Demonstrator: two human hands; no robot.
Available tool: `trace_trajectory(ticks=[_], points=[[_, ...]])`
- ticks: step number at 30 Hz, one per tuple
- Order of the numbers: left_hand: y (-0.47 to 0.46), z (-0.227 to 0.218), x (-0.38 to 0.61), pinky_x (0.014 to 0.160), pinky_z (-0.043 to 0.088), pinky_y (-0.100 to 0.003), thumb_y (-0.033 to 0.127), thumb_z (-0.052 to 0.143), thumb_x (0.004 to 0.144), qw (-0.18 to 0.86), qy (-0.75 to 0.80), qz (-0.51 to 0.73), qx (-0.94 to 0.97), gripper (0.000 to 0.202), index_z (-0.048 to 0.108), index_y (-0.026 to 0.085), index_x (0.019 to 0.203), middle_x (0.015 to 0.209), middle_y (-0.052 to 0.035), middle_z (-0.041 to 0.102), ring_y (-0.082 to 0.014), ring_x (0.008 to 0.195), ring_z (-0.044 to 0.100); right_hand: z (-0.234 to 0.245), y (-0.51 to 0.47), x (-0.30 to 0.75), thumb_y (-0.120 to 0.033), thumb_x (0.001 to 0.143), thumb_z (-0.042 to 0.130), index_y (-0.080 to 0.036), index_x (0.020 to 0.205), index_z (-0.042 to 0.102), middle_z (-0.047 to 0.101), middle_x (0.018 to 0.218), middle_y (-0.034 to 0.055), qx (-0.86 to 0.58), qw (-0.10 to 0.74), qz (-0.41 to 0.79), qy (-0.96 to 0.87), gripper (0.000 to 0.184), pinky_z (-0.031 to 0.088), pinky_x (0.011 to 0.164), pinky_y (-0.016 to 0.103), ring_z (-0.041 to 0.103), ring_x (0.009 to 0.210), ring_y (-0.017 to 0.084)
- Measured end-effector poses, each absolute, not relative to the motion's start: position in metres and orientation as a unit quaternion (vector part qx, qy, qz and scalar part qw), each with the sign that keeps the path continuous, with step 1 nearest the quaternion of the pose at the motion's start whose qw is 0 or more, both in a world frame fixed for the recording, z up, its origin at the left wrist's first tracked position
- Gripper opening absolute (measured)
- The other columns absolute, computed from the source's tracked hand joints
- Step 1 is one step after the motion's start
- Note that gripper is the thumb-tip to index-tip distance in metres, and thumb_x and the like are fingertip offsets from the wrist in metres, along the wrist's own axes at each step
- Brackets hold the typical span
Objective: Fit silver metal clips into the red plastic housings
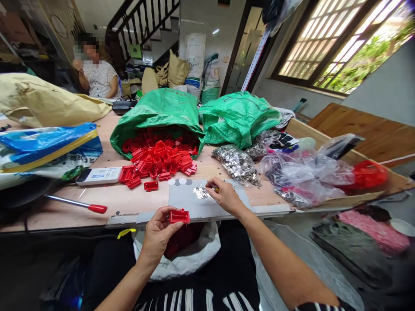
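My left hand (158, 229) grips a small red plastic case (179, 216) between thumb and fingers, its open side facing me, just off the table's front edge. My right hand (224, 195) is closed on a small tool with a yellow handle (217, 189); its exact kind is too small to make out. The tool's thin dark tip points at a little heap of shiny metal pieces (201, 192) on a grey mat (180, 201). Below my left hand, a white sack (207, 255) with dark red contents sits open at my lap.
Red cases (158, 157) spill from a green woven sack (158, 106). Right of them lie a clear bag of metal pieces (235, 164) and plastic bags (298, 172) in a wooden tray. A red-tipped lever (97, 208) juts out at left. A person (99, 77) sits across the table.
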State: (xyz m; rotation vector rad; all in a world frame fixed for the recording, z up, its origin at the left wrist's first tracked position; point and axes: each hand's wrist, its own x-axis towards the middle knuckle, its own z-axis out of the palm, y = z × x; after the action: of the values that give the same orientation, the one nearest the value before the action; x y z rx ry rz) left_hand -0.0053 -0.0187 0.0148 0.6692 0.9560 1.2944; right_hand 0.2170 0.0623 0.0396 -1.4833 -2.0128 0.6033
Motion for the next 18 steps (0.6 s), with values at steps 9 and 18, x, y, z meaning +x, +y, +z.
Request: trace_trajectory(ticks=[9, 18], points=[[-0.023, 0.003, -0.010, 0.080, 0.051, -0.023, 0.014, 0.079, 0.061, 0.511, 0.479, 0.569, 0.430, 0.035, 0.068, 0.020, 0.093, 0.095, -0.0032, 0.071, -0.0186, 0.091, 0.065, 0.049, -0.002, 0.175, -0.025, 0.086, 0.056, -0.019, 0.084, 0.061, 0.061, 0.071, -0.0017, -0.500, 0.328, 0.301, -0.743, 0.008, 0.037, 0.058, 0.021, 0.049, 0.061, 0.010], [-0.028, 0.000, -0.015, 0.083, 0.053, -0.032, 0.022, 0.065, 0.078, 0.211, 0.494, 0.501, 0.678, 0.028, 0.062, 0.022, 0.106, 0.100, -0.0042, 0.071, -0.0196, 0.093, 0.066, 0.038, -0.013, 0.162, -0.014, 0.085, 0.053, -0.020, 0.087, 0.059, 0.062, 0.079, 0.0020, -0.467, 0.307, 0.209, -0.803, 0.008, 0.041, 0.066, 0.023, 0.057, 0.073, 0.014]])
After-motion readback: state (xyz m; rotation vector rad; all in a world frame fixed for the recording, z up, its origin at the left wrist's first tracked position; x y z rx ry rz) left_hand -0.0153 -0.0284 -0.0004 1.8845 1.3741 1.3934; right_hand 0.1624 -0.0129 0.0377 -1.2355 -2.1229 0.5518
